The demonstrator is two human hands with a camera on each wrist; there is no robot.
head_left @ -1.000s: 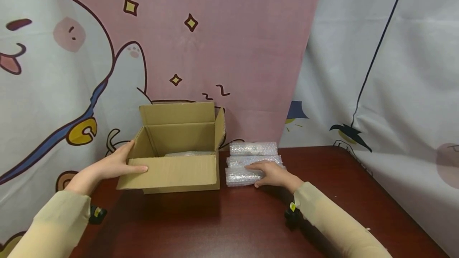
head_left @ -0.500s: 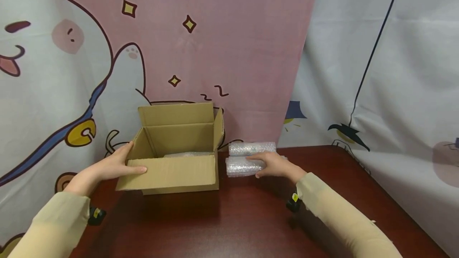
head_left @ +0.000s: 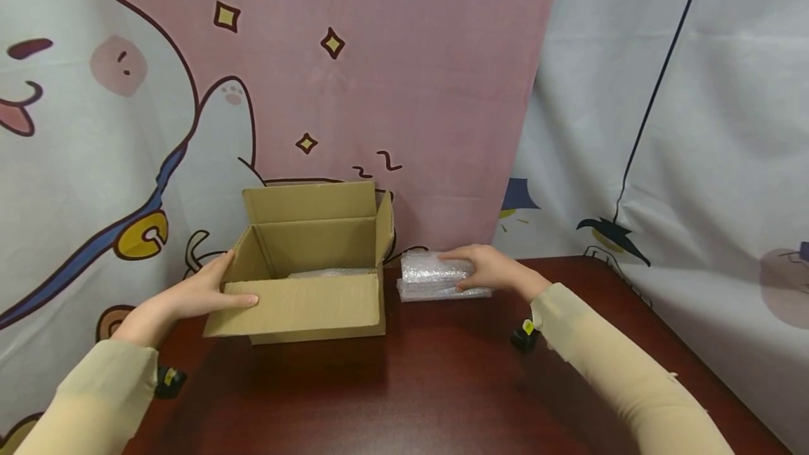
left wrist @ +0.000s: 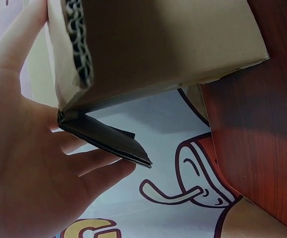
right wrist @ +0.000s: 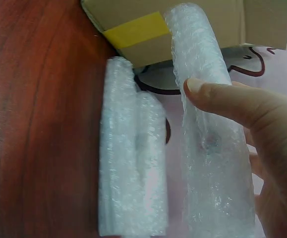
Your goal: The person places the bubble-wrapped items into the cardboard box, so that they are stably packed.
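Note:
An open cardboard box (head_left: pixel 303 307) stands on the table with its flaps spread. My left hand (head_left: pixel 196 297) grips its front left corner, thumb over the front flap and fingers around the left side flap (left wrist: pixel 106 136). Something in clear wrap (head_left: pixel 331 272) lies inside, mostly hidden by the front flap. To the right of the box, my right hand (head_left: pixel 493 272) pinches a long bubble-wrapped package (right wrist: pixel 210 144) between thumb and fingers, raised off the table. Beneath it, two similar bubble-wrapped packages (right wrist: pixel 133 153) lie side by side, partly covered in the head view.
The dark red-brown table (head_left: pixel 404 399) runs out to the right and toward me. Behind it hangs a pink and white cloth (head_left: pixel 430 90) with cartoon prints, close to the box's back. The box's right flap (head_left: pixel 385 227) sticks up on the packages' side.
My right hand has lifted the nearest bubble-wrapped package from the table and moved it up and back, over the other two. My left hand keeps its hold on the box.

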